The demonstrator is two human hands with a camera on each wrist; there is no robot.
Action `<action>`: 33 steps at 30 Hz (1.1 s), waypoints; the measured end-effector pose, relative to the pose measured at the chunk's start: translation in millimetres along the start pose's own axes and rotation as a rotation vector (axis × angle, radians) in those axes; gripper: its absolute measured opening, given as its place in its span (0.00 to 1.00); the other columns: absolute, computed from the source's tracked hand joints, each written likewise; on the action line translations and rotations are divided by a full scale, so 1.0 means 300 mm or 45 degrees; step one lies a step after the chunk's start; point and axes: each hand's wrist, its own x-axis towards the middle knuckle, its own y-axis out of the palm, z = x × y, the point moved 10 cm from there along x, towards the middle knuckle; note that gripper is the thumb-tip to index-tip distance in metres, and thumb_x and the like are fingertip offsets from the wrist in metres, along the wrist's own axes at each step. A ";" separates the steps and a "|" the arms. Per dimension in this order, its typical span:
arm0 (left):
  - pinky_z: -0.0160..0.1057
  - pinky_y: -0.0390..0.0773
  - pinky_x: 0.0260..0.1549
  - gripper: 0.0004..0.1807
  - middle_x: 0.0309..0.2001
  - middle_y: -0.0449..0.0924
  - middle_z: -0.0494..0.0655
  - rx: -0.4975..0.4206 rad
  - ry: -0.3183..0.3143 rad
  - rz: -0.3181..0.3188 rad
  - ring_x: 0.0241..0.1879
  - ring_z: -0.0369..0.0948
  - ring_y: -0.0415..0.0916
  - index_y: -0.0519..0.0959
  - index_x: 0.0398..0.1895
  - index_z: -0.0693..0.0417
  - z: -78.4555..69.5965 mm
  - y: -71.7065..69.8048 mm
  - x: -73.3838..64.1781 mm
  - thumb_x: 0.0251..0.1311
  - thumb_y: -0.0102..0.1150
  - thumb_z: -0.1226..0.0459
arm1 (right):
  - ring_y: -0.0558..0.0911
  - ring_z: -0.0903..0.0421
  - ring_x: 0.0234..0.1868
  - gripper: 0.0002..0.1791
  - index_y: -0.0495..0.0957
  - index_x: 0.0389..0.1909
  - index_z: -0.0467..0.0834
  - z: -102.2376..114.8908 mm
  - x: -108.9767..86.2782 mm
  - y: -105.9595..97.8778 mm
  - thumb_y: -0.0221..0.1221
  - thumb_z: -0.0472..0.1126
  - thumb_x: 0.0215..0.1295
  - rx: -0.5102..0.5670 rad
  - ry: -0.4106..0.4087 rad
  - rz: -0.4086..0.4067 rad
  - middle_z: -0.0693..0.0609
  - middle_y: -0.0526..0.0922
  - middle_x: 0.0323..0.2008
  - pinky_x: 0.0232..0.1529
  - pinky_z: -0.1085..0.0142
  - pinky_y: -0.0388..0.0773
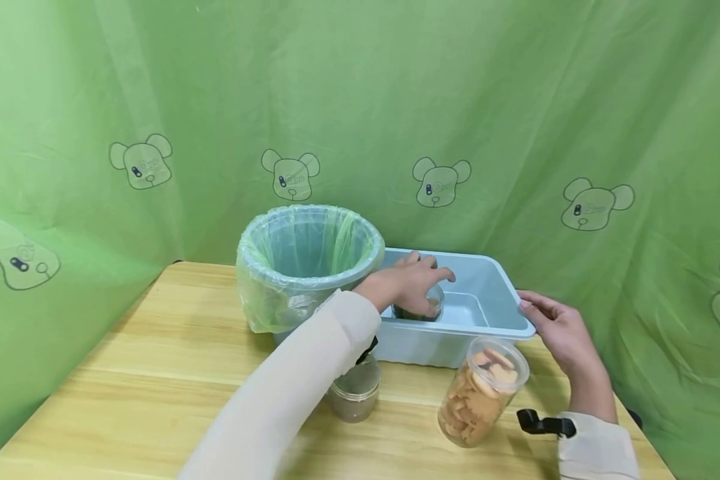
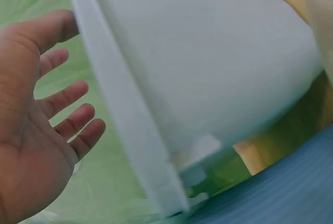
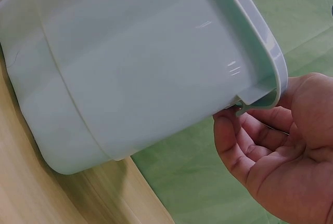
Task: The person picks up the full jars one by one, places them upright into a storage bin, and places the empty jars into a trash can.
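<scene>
My left hand [image 1: 417, 283] reaches into a light-blue plastic bin [image 1: 498, 287], over a low clear jar [image 1: 437, 308] inside. Its fingers are spread, and in the left wrist view the hand [image 2: 44, 125] shows nothing between thumb and fingers, beside the blurred edge of a pale wall [image 2: 122, 104]. The jar is largely covered by the hand. At the bin's right end my right hand [image 1: 561, 333] grips the rim; in the right wrist view its fingers curl under the rim [image 3: 276, 63].
A round waste bin [image 1: 312, 280] lined with a green plastic bag stands left of the light-blue bin. In front are a small clear lidded jar [image 1: 355, 400], partly behind my left sleeve, and a tall clear jar of cookies [image 1: 480, 397]. A green curtain [image 1: 360, 100] hangs behind the wooden table [image 1: 174, 333].
</scene>
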 end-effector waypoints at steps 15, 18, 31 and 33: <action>0.39 0.65 0.53 0.33 0.65 0.66 0.40 0.211 0.168 -0.109 0.56 0.41 0.57 0.61 0.78 0.34 -0.095 -0.107 -0.085 0.72 0.55 0.47 | 0.82 0.67 0.42 0.34 0.69 0.73 0.38 0.005 0.004 -0.003 0.54 0.58 0.77 -0.045 0.002 -0.006 0.67 0.83 0.45 0.40 0.73 0.81; 0.40 0.67 0.52 0.32 0.63 0.68 0.40 0.264 0.222 -0.134 0.55 0.41 0.59 0.62 0.77 0.35 -0.123 -0.109 -0.114 0.73 0.55 0.47 | 0.82 0.67 0.42 0.34 0.69 0.72 0.37 0.003 0.003 -0.003 0.54 0.57 0.77 -0.038 -0.005 -0.007 0.67 0.84 0.45 0.40 0.72 0.82; 0.40 0.68 0.55 0.31 0.64 0.68 0.38 0.346 0.320 -0.151 0.57 0.39 0.63 0.61 0.78 0.33 -0.226 -0.093 -0.195 0.77 0.38 0.38 | 0.82 0.67 0.42 0.33 0.69 0.72 0.36 0.019 -0.007 -0.002 0.54 0.56 0.78 -0.020 -0.026 -0.017 0.66 0.83 0.46 0.40 0.71 0.82; 0.41 0.68 0.55 0.32 0.66 0.68 0.38 0.367 0.333 -0.145 0.59 0.39 0.63 0.60 0.79 0.33 -0.244 -0.089 -0.199 0.77 0.33 0.37 | 0.82 0.66 0.42 0.33 0.70 0.71 0.36 0.019 -0.009 -0.004 0.54 0.56 0.78 -0.017 -0.028 -0.018 0.66 0.83 0.46 0.40 0.71 0.83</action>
